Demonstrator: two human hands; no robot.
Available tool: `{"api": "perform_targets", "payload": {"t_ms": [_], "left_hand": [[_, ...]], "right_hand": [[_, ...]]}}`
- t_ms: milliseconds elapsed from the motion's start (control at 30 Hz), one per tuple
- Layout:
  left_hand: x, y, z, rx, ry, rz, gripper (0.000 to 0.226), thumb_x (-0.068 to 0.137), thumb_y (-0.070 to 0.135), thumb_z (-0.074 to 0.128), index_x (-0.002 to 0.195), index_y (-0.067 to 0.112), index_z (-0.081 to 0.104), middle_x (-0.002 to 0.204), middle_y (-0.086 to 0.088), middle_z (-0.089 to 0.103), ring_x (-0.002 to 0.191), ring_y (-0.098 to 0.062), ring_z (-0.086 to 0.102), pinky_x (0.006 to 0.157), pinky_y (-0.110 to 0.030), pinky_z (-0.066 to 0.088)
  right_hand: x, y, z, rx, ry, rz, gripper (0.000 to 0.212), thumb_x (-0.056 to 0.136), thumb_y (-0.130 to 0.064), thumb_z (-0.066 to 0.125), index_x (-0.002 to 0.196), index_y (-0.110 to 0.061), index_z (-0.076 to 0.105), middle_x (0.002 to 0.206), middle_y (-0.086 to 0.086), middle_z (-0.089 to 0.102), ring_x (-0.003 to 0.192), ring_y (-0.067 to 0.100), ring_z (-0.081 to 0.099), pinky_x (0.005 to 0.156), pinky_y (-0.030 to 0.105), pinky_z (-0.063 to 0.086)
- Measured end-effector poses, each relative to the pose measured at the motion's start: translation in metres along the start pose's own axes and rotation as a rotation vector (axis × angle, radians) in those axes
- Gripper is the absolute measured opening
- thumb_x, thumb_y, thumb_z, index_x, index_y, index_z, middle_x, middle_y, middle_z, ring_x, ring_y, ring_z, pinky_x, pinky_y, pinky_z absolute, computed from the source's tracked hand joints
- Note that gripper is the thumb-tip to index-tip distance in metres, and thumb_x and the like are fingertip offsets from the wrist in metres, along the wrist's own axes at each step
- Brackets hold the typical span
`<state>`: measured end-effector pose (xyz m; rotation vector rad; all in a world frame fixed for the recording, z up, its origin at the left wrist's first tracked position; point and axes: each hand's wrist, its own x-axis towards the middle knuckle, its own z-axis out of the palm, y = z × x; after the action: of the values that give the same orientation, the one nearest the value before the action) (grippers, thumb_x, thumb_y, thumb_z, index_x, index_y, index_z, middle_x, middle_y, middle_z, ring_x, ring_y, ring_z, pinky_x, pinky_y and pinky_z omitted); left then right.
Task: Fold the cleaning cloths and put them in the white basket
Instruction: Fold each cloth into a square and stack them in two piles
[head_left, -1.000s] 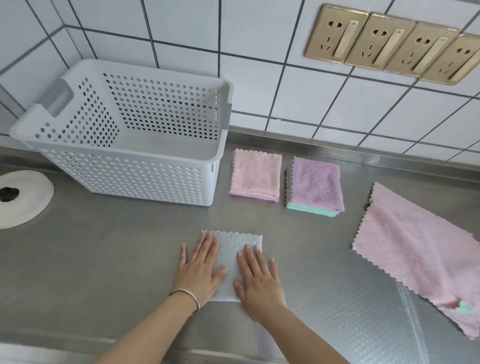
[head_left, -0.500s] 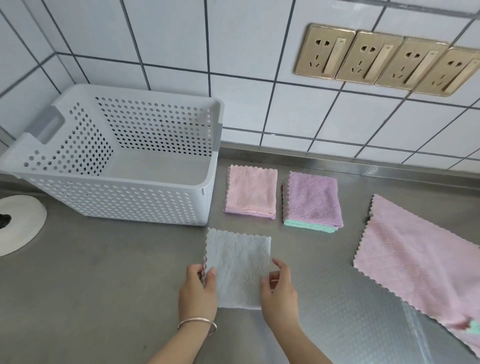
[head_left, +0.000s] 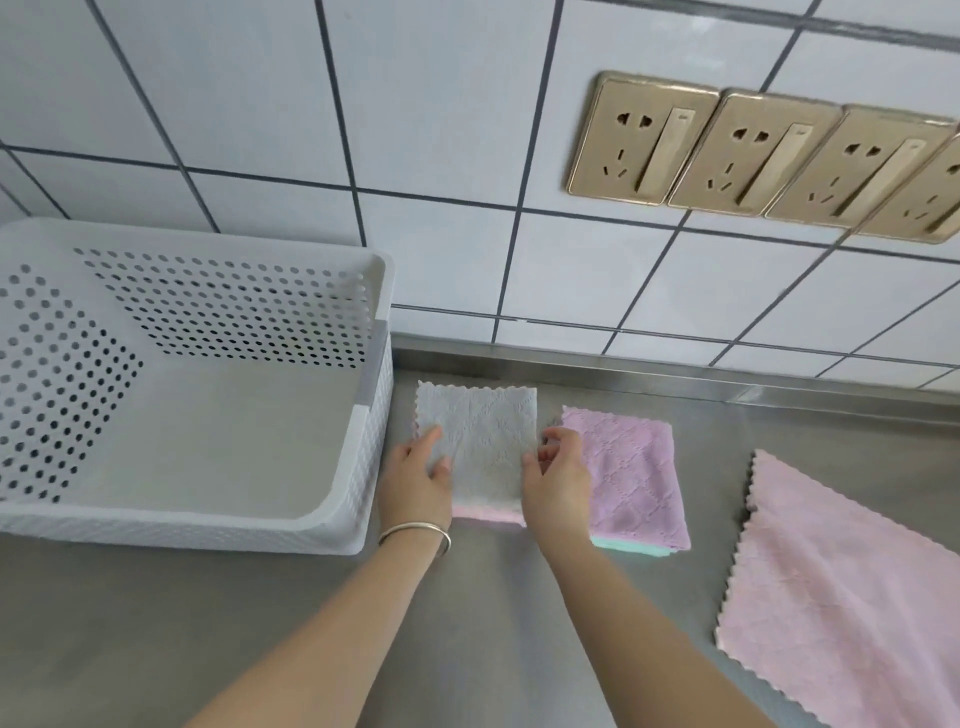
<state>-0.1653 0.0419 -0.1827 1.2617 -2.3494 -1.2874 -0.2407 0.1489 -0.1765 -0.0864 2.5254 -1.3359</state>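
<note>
A folded grey cloth (head_left: 480, 441) is being pinched at its sides by the left hand (head_left: 415, 480) and the right hand (head_left: 558, 480), lying on a folded pink cloth (head_left: 488, 514) near the table's (head_left: 156, 623) back edge. The white basket (head_left: 371, 467) is standing just beside it at the left, a purple cloth (head_left: 634, 478) over a green one (head_left: 628, 546) at the right. An unfolded pink cloth (head_left: 841, 592) is lying spread toward the right edge.
</note>
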Motion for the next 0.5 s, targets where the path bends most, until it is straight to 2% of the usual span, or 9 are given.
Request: {"api": "perform_targets", "payload": {"t_ms": [100,200,300,333,400,467,500], "left_hand": [[0.008,-0.003,0.006,0.099,-0.006,-0.007,0.043,0.094,0.014,0.048,0.135,0.023,0.045,0.136,-0.009,0.043,0.119,-0.026,0.049,0.098,-0.028,0.038],[0.007,-0.007,0.009,0.136,0.022,0.018,0.044,0.094,0.012,0.047,0.136,0.023,0.044,0.131,-0.011,0.042,0.115,-0.026,0.05,0.098,-0.029,0.039],[0.008,-0.015,0.011,0.174,0.027,0.034,0.043,0.091,0.01,0.05,0.133,0.019,0.048,0.131,-0.012,0.04,0.118,-0.027,0.047,0.102,-0.032,0.038],[0.009,-0.019,0.012,0.243,0.042,0.093,0.043,0.089,0.01,0.054,0.131,0.016,0.051,0.132,-0.014,0.042,0.119,-0.03,0.047,0.103,-0.037,0.041],[0.008,-0.026,0.015,0.5,0.03,0.245,0.042,0.084,0.02,0.059,0.125,0.011,0.056,0.136,-0.016,0.046,0.119,-0.035,0.049,0.097,-0.047,0.046],[0.009,-0.031,0.016,0.719,-0.047,0.29,0.055,0.088,0.041,0.041,0.13,0.007,0.05,0.144,-0.013,0.042,0.129,-0.03,0.043,0.102,-0.047,0.039],[0.009,-0.032,0.016,0.769,-0.095,0.269,0.065,0.09,0.049,0.024,0.134,0.006,0.044,0.147,-0.011,0.038,0.135,-0.027,0.037,0.106,-0.048,0.035]], "right_hand": [[0.007,0.005,0.013,-0.107,0.013,-0.052,0.029,0.09,-0.007,0.046,0.119,-0.01,0.046,0.105,0.007,0.056,0.092,0.027,0.056,0.07,0.028,0.037],[0.004,0.011,0.02,-0.262,0.016,-0.154,0.039,0.089,-0.001,0.043,0.126,-0.011,0.047,0.125,0.009,0.044,0.1,0.03,0.055,0.072,0.035,0.043],[0.003,0.016,0.023,-0.451,0.028,-0.286,0.055,0.074,0.01,0.048,0.125,-0.011,0.052,0.127,0.014,0.045,0.1,0.035,0.053,0.075,0.039,0.052],[0.004,0.02,0.025,-0.566,0.006,-0.347,0.057,0.067,0.007,0.051,0.121,-0.01,0.056,0.129,0.015,0.048,0.099,0.035,0.052,0.076,0.039,0.054],[0.009,0.027,0.029,-0.782,-0.062,-0.4,0.053,0.068,-0.01,0.043,0.118,-0.009,0.062,0.132,0.012,0.055,0.11,0.032,0.053,0.083,0.04,0.054],[0.01,0.024,0.027,-0.877,-0.157,-0.393,0.058,0.076,-0.016,0.03,0.125,-0.004,0.058,0.138,0.011,0.051,0.126,0.027,0.049,0.099,0.041,0.045],[0.011,0.02,0.026,-0.934,-0.203,-0.379,0.058,0.083,-0.017,0.028,0.135,-0.001,0.045,0.147,0.012,0.038,0.136,0.025,0.036,0.109,0.04,0.033]]}}
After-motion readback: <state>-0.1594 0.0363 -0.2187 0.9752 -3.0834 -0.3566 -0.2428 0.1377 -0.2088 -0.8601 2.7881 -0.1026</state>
